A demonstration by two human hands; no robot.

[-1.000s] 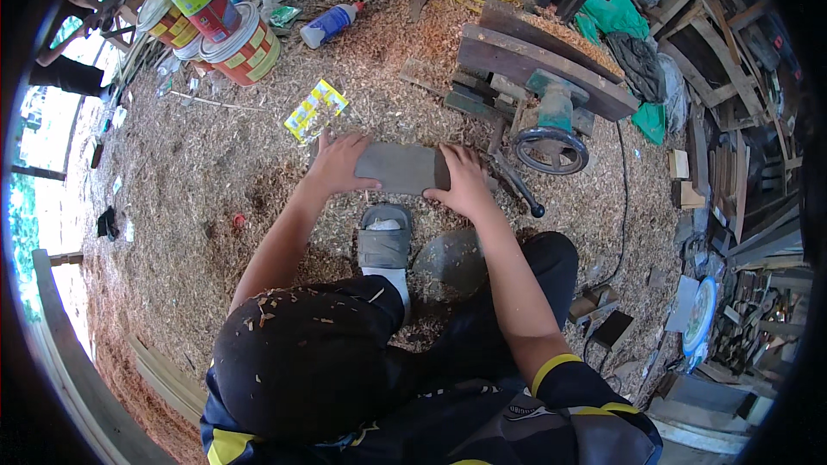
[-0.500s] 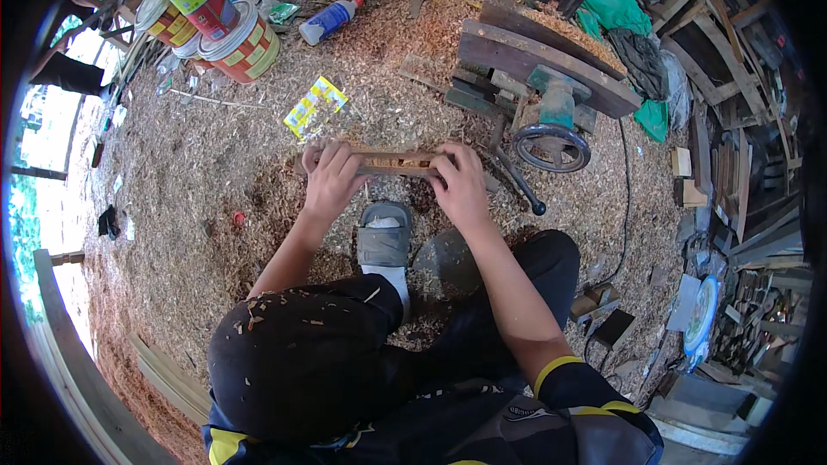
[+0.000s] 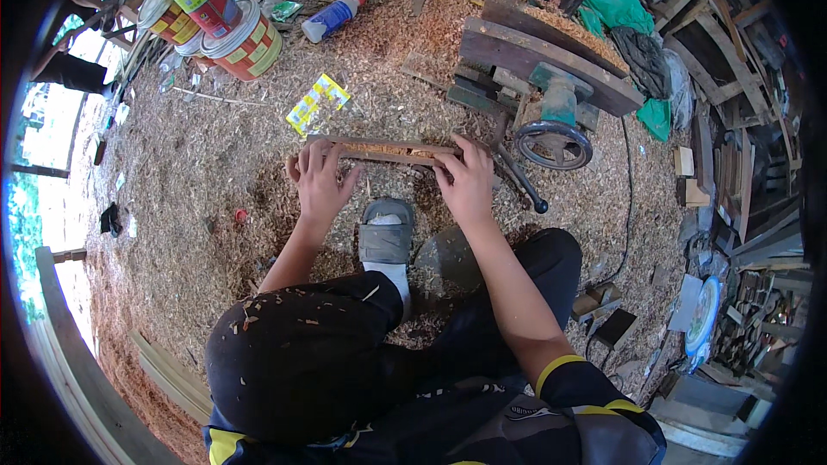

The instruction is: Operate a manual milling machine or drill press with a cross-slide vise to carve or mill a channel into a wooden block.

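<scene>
My left hand [image 3: 319, 194] touched the slotted wooden block [image 3: 388, 151], fingers parted at its left end, my right hand [image 3: 469, 189] gripped its right end

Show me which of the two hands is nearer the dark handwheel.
The right hand, at the right end of the wooden piece, is nearer the dark handwheel; the left hand is at the piece's other end, farther away.
</scene>
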